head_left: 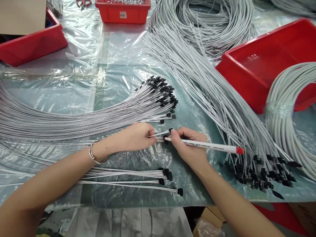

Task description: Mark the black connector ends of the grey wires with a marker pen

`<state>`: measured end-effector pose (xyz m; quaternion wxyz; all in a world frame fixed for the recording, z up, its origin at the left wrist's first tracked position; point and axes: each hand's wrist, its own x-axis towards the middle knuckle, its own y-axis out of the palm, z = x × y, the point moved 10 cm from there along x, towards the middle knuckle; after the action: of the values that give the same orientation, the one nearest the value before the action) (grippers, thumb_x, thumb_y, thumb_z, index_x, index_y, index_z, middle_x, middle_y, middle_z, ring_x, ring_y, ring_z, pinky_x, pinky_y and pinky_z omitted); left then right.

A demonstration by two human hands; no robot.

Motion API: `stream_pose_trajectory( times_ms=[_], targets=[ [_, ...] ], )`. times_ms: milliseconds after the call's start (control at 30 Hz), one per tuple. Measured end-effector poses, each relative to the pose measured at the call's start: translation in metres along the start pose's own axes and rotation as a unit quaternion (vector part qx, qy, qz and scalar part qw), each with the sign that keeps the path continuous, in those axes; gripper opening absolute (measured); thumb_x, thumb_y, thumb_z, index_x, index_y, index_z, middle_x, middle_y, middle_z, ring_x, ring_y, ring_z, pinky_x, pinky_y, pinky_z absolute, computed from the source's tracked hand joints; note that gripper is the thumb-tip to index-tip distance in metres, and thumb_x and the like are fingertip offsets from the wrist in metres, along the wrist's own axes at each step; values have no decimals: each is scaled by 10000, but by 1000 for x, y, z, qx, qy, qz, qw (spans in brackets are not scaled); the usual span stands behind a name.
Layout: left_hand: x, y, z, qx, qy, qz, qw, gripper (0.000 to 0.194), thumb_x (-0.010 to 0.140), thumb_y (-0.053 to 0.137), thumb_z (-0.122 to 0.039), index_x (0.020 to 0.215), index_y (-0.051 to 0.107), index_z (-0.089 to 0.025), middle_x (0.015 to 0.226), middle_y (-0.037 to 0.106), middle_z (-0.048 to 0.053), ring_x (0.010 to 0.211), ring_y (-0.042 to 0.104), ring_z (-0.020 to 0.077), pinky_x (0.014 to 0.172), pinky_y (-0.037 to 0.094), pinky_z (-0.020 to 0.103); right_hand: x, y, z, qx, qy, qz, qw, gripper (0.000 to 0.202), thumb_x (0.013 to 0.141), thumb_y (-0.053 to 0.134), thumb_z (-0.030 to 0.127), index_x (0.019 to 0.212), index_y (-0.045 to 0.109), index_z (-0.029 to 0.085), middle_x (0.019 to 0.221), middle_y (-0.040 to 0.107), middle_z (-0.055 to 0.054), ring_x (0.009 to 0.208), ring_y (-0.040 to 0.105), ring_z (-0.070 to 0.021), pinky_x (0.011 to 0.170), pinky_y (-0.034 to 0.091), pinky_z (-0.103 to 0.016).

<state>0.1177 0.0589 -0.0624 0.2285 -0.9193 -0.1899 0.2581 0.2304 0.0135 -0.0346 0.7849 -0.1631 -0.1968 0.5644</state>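
My left hand [142, 135] is closed on a few thin grey cables [160, 133] just behind their black connectors [170, 130]. A white marker pen [209, 145] with red ends lies in the grip of my right hand [190, 143], its tip at one of the black connectors. Right above my left hand, a thick bundle of grey cables [81, 123] curves in from the left and ends in a cluster of black connectors [163, 92]. Below my left wrist, several more cables [133, 173] with black ends lie on the plastic-covered table [118, 204].
To the right lies another cable bundle [217, 89] with black connectors [264, 172] near the table edge. Coils of grey cable [237, 39] sit at the back and far right. Red bins [247, 69] stand right, back centre and back left. A small white strip [125, 82] lies mid-table.
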Motion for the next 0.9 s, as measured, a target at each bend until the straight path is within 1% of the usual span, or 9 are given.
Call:
stream_pose_trajectory(
  times_ms=[200, 433, 600, 733, 833, 900],
  targets=[
    [1, 2, 1, 11, 11, -3, 1000, 276, 803, 464, -360, 604, 405, -178, 458, 365, -51, 429, 302, 71, 446, 208, 255, 0, 1, 0, -8, -1, 2, 1000, 307, 785, 555, 269, 500, 504, 165, 433, 381, 42, 422, 319, -78, 419, 244, -235],
    [0, 2, 2, -11, 1, 7, 1000, 278, 796, 471, -364, 599, 398, -181, 460, 356, -41, 410, 296, 75, 440, 199, 265, 0, 1, -3, 1, 10, -1, 1000, 310, 788, 558, 276, 504, 494, 170, 451, 421, 31, 436, 355, -88, 427, 275, -232],
    [0, 2, 2, -12, 3, 6, 1000, 273, 793, 475, -360, 602, 393, -182, 462, 359, -41, 412, 292, 76, 435, 201, 265, 0, 1, -3, -3, 11, -4, 1000, 315, 788, 564, 296, 507, 507, 166, 443, 420, 32, 425, 348, -84, 422, 264, -233],
    [1, 3, 2, -1, 4, 4, 1000, 270, 801, 470, -371, 617, 412, -182, 468, 388, -40, 422, 322, 76, 428, 215, 254, 1, 2, -3, 7, 13, -1, 1000, 306, 787, 561, 279, 506, 532, 163, 445, 419, 32, 433, 342, -84, 426, 258, -236],
    [1, 3, 2, 1, 8, 5, 1000, 278, 811, 470, -378, 622, 422, -180, 461, 381, -44, 413, 316, 70, 420, 214, 248, 3, -2, -3, 32, 14, -12, 999, 298, 784, 563, 262, 502, 554, 165, 440, 429, 29, 432, 352, -88, 431, 272, -237],
    [0, 2, 2, -12, 9, 8, 1000, 286, 815, 479, -389, 629, 432, -178, 466, 389, -45, 409, 326, 64, 414, 218, 238, 4, -12, -6, 68, 18, -35, 997, 289, 785, 569, 255, 509, 576, 170, 428, 432, 28, 423, 357, -92, 433, 281, -242]
  ],
)
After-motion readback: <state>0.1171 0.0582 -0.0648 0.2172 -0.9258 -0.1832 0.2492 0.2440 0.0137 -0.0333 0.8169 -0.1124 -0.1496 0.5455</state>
